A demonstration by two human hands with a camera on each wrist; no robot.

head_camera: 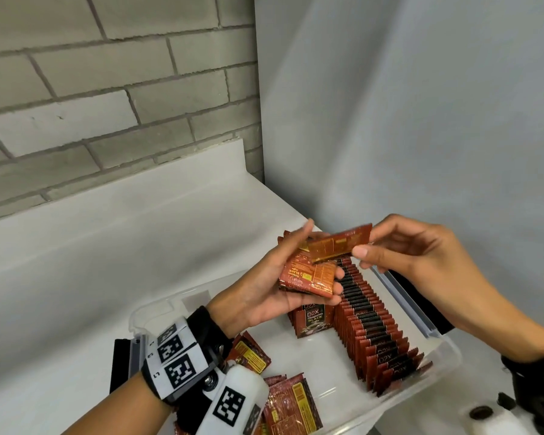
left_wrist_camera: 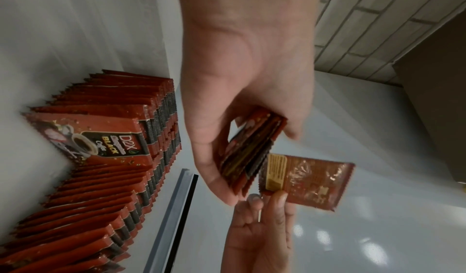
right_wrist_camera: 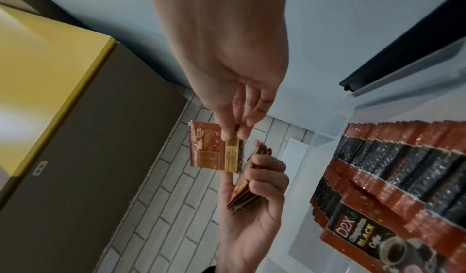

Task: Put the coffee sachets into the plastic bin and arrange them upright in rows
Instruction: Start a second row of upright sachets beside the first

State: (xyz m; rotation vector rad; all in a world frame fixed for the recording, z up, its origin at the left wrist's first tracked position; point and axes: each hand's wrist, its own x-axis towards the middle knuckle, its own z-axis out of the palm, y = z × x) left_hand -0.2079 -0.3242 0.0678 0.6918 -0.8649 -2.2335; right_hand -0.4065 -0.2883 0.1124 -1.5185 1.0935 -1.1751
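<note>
Left hand point(head_camera: 274, 287) grips a small stack of sachets point(head_camera: 308, 276) above the plastic bin point(head_camera: 421, 315); my right hand point(head_camera: 421, 255) pinches a single sachet point(head_camera: 339, 243) by one end. Upright row point(head_camera: 371, 324) stands along the bin's right wall; loose sachets point(head_camera: 283, 394) lie flat nearer me.

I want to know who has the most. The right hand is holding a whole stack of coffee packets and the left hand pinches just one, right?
Swapped. In the head view the left hand grips the stack of sachets, and the right hand pinches the single sachet above the plastic bin.
</note>
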